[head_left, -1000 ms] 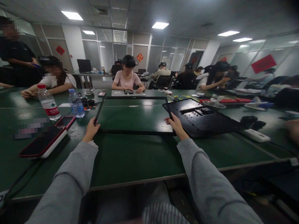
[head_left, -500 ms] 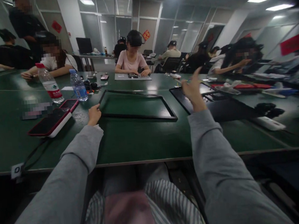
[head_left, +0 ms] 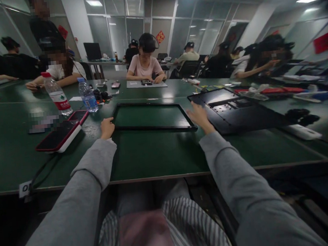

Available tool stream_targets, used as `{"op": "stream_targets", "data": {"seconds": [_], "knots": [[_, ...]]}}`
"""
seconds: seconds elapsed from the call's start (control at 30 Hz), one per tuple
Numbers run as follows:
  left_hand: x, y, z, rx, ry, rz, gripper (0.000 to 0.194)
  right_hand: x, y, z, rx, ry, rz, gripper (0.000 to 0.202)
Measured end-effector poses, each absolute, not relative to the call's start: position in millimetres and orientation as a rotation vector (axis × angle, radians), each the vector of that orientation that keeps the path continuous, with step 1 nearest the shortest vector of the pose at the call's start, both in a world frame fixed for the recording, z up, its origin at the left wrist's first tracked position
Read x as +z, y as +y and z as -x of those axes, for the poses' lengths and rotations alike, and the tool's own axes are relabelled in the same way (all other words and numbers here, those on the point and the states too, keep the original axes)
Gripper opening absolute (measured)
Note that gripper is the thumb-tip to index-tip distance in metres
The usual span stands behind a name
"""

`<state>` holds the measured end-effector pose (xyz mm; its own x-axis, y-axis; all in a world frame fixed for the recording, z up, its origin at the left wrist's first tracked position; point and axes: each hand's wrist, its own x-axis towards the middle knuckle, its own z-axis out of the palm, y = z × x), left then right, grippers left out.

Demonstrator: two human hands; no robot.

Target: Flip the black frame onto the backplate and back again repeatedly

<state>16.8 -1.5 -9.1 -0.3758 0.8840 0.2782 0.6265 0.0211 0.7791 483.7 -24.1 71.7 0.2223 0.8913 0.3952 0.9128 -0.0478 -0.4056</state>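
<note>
A thin black rectangular frame point(head_left: 153, 128) lies on the green table in front of me, the tabletop showing through its opening. My left hand point(head_left: 107, 128) is closed at its left side, fingers curled around the edge. Beside the right side of the frame is my right hand point(head_left: 200, 116), its fingers apart and their tips close to the rail; whether they touch it I cannot tell. To the right of that hand lies a large flat black panel point(head_left: 244, 118) with a raised section and cut-outs.
On the left stand a red-capped bottle point(head_left: 60, 97) and a blue-capped bottle point(head_left: 88, 97), near a phone point(head_left: 57, 136) on a white block. A white power strip point(head_left: 305, 131) and dark cords lie at the right. Across the table a person in pink point(head_left: 145, 67) works on a grey mat.
My right hand has come down and left from above the black panel to the frame's right side. The frame sits straighter, its left end slightly nearer me. My left hand stays at its left side.
</note>
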Motion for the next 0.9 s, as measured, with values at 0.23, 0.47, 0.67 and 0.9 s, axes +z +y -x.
{"op": "stream_targets", "data": {"seconds": [0.23,0.47,0.67,0.9], "knots": [[-7.7,-4.9,-20.9,1.198,2.039,-1.754,0.044,-4.6,6.0,-515.0,0.196,-1.656,1.955,0.058],[7.5,-25.2,-35.8,0.722,1.801,-2.234,0.053,-12.7,18.7,-522.1,0.189,-1.443,1.874,0.059],[14.7,-31.6,-39.0,0.660,1.836,-2.211,0.046,9.5,1.7,-551.6,-0.081,-1.286,1.831,0.065],[17.6,-28.4,-40.1,0.832,1.843,-1.961,0.041,22.2,-52.0,-638.5,-0.339,-0.364,1.857,0.092]]}}
